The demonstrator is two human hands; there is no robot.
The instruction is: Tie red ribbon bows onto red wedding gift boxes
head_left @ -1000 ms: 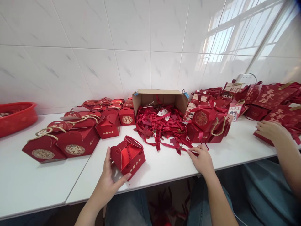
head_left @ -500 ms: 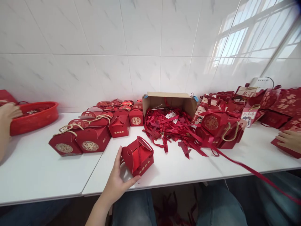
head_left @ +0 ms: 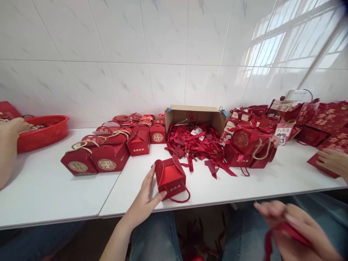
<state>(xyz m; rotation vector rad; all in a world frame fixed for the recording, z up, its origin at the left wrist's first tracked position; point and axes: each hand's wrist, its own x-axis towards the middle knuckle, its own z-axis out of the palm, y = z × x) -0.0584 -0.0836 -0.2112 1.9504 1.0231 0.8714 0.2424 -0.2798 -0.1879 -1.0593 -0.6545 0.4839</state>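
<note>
My left hand (head_left: pixel 148 197) grips a small red gift box (head_left: pixel 172 177) near the table's front edge, thumb at the front and fingers along its left side. The box's top flaps stand partly apart, and its red cord handle (head_left: pixel 181 200) hangs down in front. Over my lap at the lower right, my right hand (head_left: pixel 296 226) is closed on a red ribbon (head_left: pixel 292 232); motion blurs the fingers. Behind the held box, a heap of red ribbons (head_left: pixel 195 141) spills from a cardboard box (head_left: pixel 195 108) tipped on its side.
Several closed red gift boxes (head_left: pixel 107 159), some tied with beige cord, stand at left. More red boxes (head_left: pixel 241 145) and bags crowd the right. A co-worker's hand (head_left: pixel 12 130) is at a red basin (head_left: pixel 45 137); another person's hand (head_left: pixel 333 161) rests at far right.
The gift box has turned and shifted right in my left hand, its cord handle now hanging in front. My right hand has come into view with the ribbon, which earlier stretched across the table's right side.
</note>
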